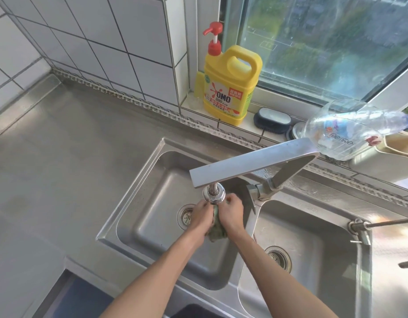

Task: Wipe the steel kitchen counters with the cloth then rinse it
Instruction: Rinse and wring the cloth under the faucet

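I see both sets of fingers pressed around the cloth (216,228), left hand (199,215) and right hand (230,214) squeezing it between them. The cloth hangs lengthwise, top under the tap (214,194), tail pointing down into the left basin (152,180). The basin holds nothing else; the right basin (318,226) is bare.

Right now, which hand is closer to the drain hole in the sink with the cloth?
The left hand is closer: it sits just right of the left basin's drain. The right hand is farther, on the other side of the green cloth both hands squeeze.
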A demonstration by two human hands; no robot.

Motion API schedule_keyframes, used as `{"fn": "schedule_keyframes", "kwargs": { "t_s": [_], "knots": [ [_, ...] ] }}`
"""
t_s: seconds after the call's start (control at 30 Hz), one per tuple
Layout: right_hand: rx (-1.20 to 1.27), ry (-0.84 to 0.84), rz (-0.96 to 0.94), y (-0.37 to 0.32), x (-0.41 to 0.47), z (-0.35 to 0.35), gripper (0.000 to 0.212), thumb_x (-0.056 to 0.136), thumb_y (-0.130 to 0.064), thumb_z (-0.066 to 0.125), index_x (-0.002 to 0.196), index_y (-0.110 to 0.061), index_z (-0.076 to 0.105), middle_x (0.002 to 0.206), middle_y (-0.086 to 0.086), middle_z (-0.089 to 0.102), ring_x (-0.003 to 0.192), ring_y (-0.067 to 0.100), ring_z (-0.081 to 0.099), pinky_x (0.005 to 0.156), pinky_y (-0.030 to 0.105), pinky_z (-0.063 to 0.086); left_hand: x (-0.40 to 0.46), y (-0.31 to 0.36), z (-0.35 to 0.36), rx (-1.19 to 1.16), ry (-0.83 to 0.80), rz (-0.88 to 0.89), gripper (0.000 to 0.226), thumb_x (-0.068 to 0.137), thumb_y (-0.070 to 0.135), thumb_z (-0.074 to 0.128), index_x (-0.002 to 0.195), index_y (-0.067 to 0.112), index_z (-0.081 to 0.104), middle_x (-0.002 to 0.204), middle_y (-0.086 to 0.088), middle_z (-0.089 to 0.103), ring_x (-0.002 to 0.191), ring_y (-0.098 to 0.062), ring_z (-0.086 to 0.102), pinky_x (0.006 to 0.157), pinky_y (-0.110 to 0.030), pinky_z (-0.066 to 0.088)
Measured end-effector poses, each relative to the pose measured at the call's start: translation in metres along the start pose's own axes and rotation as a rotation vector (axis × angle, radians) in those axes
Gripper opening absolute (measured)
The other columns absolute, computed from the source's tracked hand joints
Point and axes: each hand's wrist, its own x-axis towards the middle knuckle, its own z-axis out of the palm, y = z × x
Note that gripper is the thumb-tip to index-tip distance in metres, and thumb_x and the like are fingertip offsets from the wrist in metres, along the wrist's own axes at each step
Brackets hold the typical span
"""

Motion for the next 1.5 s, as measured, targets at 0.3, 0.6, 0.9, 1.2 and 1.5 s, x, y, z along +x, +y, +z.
{"fn": "schedule_keyframes", "kwargs": {
  "t_s": [0.3, 0.6, 0.9, 1.2, 1.5],
  "knots": [
    [-0.03, -0.12, -0.031, -0.005, 0.009, 0.002, 0.011, 0.086, -0.007, 0.059, 0.075, -0.007, 0.058, 0.075, 0.003, 0.065, 0.069, 0.017, 0.055, 0.062, 0.031, 0.044, 0.011, 0.001, 0.003, -0.105, 0.099, -0.036, 0.032, 0.095, 0.015, 0.055, 0.063, 0.017, 0.056, 0.051, 0.007, 0.057, 0.05, -0.013, 0.052, 0.043, -0.018, 0.035],
    [-0.058, -0.146, -0.083, 0.005, -0.001, 0.009, 0.013, 0.089, -0.011, 0.057, 0.079, -0.01, 0.066, 0.074, -0.002, 0.072, 0.068, 0.008, 0.063, 0.059, 0.021, 0.049, 0.015, 0.002, 0.005, -0.279, 0.15, -0.065, 0.035, 0.087, 0.017, 0.061, 0.052, 0.015, 0.062, 0.061, 0.003, 0.066, 0.064, -0.018, 0.058, 0.063, -0.027, 0.046],
    [-0.09, -0.2, -0.185, 0.005, -0.004, 0.002, 0.013, 0.086, -0.012, 0.054, 0.077, -0.013, 0.064, 0.073, 0.0, 0.072, 0.07, 0.013, 0.064, 0.065, 0.035, 0.053, 0.017, 0.008, 0.006, -0.273, 0.107, -0.059, 0.045, 0.093, 0.011, 0.057, 0.048, 0.016, 0.058, 0.061, 0.002, 0.061, 0.077, -0.02, 0.053, 0.067, -0.032, 0.04],
    [-0.1, -0.175, -0.2, 0.004, -0.009, 0.0, 0.014, 0.089, -0.021, 0.056, 0.079, -0.013, 0.063, 0.077, 0.004, 0.072, 0.074, 0.021, 0.065, 0.069, 0.041, 0.054, 0.016, 0.01, 0.009, -0.369, 0.067, -0.062, 0.053, 0.097, 0.009, 0.053, 0.044, 0.016, 0.057, 0.052, 0.004, 0.057, 0.061, -0.019, 0.049, 0.057, -0.029, 0.037],
    [-0.156, -0.166, -0.176, -0.001, 0.003, -0.003, 0.027, 0.086, -0.034, 0.053, 0.081, -0.009, 0.062, 0.078, 0.01, 0.071, 0.078, 0.034, 0.066, 0.07, 0.046, 0.056, 0.001, 0.012, 0.006, -0.201, 0.005, -0.046, 0.032, 0.084, 0.028, 0.058, 0.053, 0.018, 0.057, 0.056, 0.002, 0.061, 0.053, -0.017, 0.055, 0.05, -0.022, 0.041]
  ]
}}
